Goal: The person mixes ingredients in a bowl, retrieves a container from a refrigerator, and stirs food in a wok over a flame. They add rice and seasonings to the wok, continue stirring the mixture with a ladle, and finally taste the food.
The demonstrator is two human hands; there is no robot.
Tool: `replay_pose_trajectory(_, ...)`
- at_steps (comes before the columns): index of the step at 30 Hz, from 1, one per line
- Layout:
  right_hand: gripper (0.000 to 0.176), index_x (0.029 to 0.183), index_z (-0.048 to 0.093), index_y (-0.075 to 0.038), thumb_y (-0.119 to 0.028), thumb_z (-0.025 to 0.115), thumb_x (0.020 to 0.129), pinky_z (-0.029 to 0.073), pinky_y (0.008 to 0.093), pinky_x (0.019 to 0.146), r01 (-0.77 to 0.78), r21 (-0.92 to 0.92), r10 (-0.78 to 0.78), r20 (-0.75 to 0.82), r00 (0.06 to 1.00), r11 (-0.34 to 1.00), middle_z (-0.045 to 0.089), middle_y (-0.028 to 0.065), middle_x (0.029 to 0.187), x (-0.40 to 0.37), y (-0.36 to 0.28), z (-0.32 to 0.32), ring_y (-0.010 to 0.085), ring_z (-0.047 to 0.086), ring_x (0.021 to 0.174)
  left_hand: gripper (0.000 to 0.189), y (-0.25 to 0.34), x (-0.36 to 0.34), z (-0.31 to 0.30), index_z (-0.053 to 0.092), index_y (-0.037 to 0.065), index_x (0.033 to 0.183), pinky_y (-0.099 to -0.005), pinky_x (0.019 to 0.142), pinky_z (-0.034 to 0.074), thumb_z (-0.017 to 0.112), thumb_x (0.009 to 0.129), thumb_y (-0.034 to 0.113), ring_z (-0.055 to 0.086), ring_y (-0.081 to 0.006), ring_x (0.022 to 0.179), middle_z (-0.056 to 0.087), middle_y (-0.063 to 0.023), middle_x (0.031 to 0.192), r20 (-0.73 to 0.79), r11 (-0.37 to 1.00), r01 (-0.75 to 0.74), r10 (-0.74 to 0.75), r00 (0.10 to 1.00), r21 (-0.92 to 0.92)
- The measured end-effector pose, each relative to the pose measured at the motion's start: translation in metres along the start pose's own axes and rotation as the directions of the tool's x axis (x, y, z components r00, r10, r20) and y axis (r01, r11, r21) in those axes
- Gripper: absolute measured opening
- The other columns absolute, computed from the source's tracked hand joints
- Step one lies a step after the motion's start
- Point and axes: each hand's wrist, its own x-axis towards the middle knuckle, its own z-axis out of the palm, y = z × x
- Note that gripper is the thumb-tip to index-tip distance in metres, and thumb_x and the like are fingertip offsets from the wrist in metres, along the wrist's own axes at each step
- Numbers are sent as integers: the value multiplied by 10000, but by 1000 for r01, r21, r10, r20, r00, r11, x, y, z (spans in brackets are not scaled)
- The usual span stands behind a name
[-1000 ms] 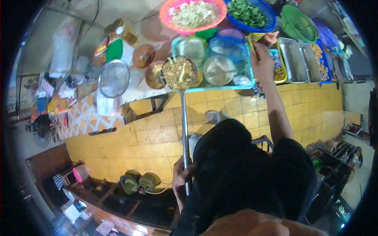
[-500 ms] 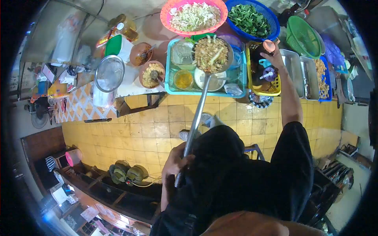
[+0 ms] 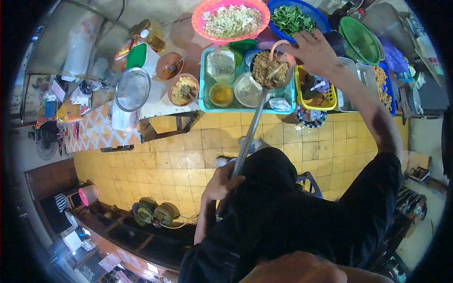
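My left hand [image 3: 222,181] is wrapped around the long metal handle [image 3: 252,134] of a wok ladle. The ladle's bowl [image 3: 270,69] holds a brown, chopped-looking food mix, raised over the right part of a turquoise tray [image 3: 204,89]. Beside the bowl, my right hand [image 3: 314,53] grips what looks like a dark bottle [image 3: 334,43], tipped sideways. Its peach-coloured, curved top [image 3: 287,54] reaches over the food. Most of the bottle is hidden behind the hand. Below this hand stands a yellow basket [image 3: 325,107] with a purple-topped container [image 3: 322,85].
Shredded cabbage fills a pink basket [image 3: 197,23] at the back, with green leaves in a blue basket [image 3: 325,23] alongside. The tray holds a jar of yellow stuff [image 3: 221,94]. Left of it is a brown bowl [image 3: 171,85]. A green basket [image 3: 361,42] leans at right.
My right hand has moved left from the yellow basket to the ladle, bringing the peach-topped bottle. The ladle's bowl has shifted right and slightly lower. Its food looks darker.
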Motion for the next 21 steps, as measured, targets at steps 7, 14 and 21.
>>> replay_pose_trajectory(7, 519, 1231, 490, -216, -244, 662, 741, 366, 410, 922, 47, -180, -22, 139, 990, 983, 523, 63, 1101, 8, -16, 4, 233, 524, 1050, 337, -2, 7, -5, 552, 3, 1041, -313, 545, 424, 643, 797, 218, 554, -169, 584, 560, -67, 656, 26, 995, -21, 18, 999, 95)
replay_pose_trajectory(14, 758, 1312, 395, -190, -284, 749, 648, 426, 452, 926, -327, 300, 317, 84, 945, 896, 523, 118, 1209, -10, 35, 56, 313, 550, 1101, 259, 0, 4, -5, 531, 15, 936, -318, 552, 429, 633, 803, 213, 556, -173, 594, 550, -80, 658, 7, 999, -25, 25, 1000, 24)
replay_pose_trajectory(21, 739, 1303, 373, -101, -220, 763, 686, 454, 437, 901, -484, 655, 510, 171, 843, 581, 568, 173, 1193, -34, 61, 110, 374, 541, 1099, 304, -8, -2, -6, 543, -11, 1030, -314, 545, 431, 637, 798, 162, 544, -155, 589, 550, -71, 674, -8, 996, 36, -37, 999, -83)
